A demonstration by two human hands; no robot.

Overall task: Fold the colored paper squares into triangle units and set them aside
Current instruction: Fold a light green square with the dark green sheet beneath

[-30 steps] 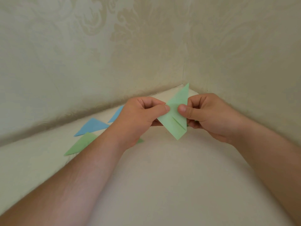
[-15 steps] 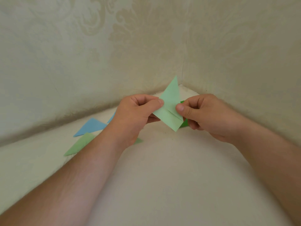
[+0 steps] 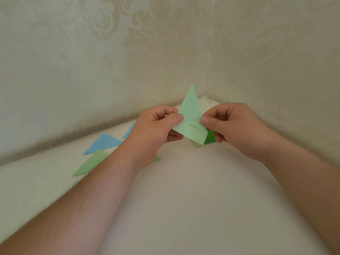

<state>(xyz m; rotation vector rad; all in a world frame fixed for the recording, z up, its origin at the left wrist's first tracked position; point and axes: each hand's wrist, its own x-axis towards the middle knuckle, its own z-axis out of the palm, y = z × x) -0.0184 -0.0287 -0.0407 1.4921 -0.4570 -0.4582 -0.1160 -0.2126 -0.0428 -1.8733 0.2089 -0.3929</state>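
- Our left hand (image 3: 156, 128) pinches the left edge of the light green folded paper (image 3: 190, 116), with the thumb on the front face and the curled fingers behind it.
- Our right hand (image 3: 233, 126) pinches the right edge of the same paper in the same way; its thumb tip lies on the front, just above a folded flap.
- The paper is held in the air between both hands, above the far part of the table (image 3: 184, 208), near the corner of the walls. It is thin, matte and smooth. Its shape is a tall narrow triangle that points up, with a crease across the lower part and a small folded band under the crease.
- Under the right hand, a piece of darker green paper (image 3: 209, 139) lies on the table; we see only a small part of it.
- To the left of the left forearm, a light blue triangle (image 3: 103, 144) lies flat on the table, and just in front of it a light green triangle (image 3: 90, 163), which touches or slightly overlaps it. A second blue piece (image 3: 129, 130) shows behind the left hand, mostly hidden.
- We see no container; all the papers lie directly on the table.
- The table surface is pale cream and smooth. The walls (image 3: 92, 61) carry a beige wallpaper with a raised ornamental pattern.
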